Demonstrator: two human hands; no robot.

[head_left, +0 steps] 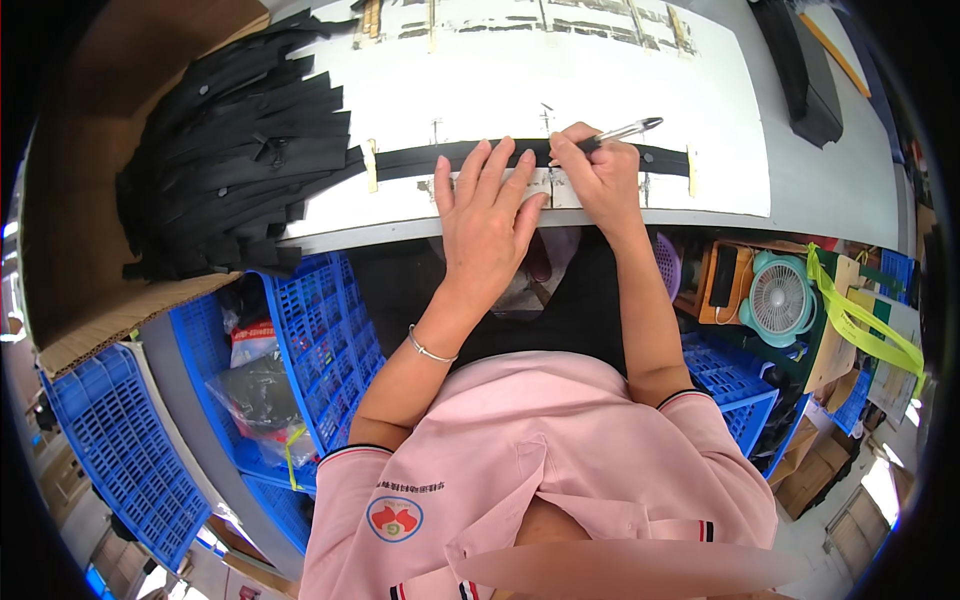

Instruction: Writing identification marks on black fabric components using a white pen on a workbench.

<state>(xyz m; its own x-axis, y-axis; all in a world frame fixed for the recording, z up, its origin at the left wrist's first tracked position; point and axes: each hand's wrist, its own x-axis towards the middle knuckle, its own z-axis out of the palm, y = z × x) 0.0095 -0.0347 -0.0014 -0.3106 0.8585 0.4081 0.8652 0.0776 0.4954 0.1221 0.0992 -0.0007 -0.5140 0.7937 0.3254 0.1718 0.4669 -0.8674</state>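
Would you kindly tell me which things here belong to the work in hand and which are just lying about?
In use:
- black strip, pressed flat by the left hand
- pen, held in the right hand
- white sheet under the strip

Lying about:
- pile of black strips
- blue crates
- small fan

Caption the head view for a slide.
Left hand flattens a black strip on the white table while the right hand marks it with a pen.

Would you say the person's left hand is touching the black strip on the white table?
Touching. The head view shows the left hand lying flat, its fingertips resting on the black strip with no gap visible.
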